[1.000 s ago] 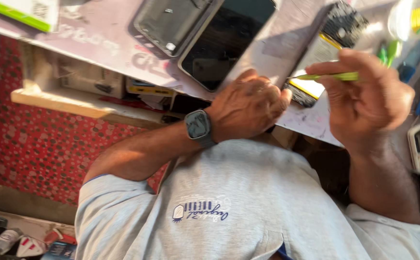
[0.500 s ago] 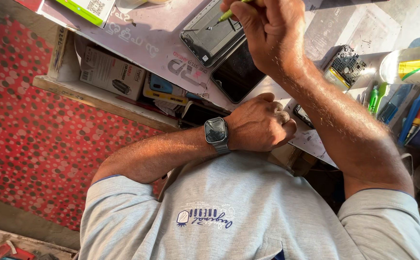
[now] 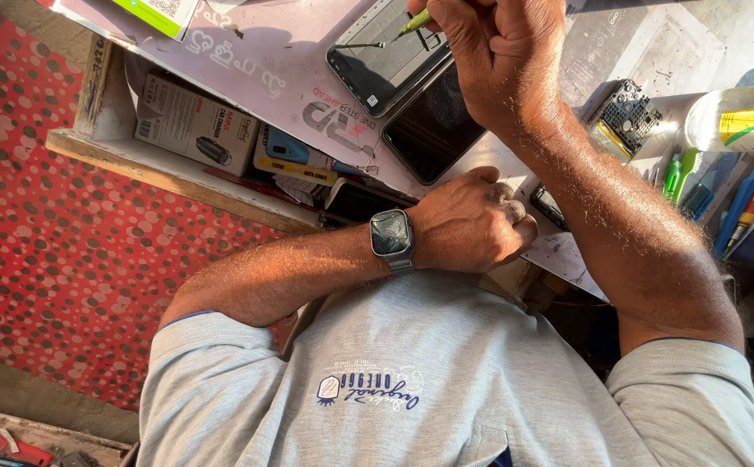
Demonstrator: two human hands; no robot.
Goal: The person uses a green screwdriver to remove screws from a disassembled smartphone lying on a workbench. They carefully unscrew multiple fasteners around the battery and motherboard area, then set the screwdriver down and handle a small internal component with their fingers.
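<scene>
While the green-handled tool (image 3: 415, 22) sits pinched in the right hand (image 3: 502, 60), I see its thin metal tip resting on the opened phone (image 3: 386, 62), which lies on the table (image 3: 265, 65) near the top of the head view, tilted, dark inside with a pale frame. Right hand is clenched around the tool handle, knuckles up. Just beside the opened phone, touching or overlapping its edge, lies a second dark phone (image 3: 429, 130), screen black. Left hand (image 3: 472, 220) is balled into a loose fist at the table's near edge, holding nothing I can see; a square-faced watch (image 3: 392, 235) on that wrist. To the right of the forearm: a small circuit board part (image 3: 623, 112), a white bottle with a yellow label (image 3: 740, 117), and a bunch of green, blue and red-handled tools (image 3: 723, 195). Under the table edge a wooden shelf (image 3: 169, 177) holds a printed box (image 3: 194, 125) and small packets. Red spotted cloth (image 3: 57, 233) below it.
</scene>
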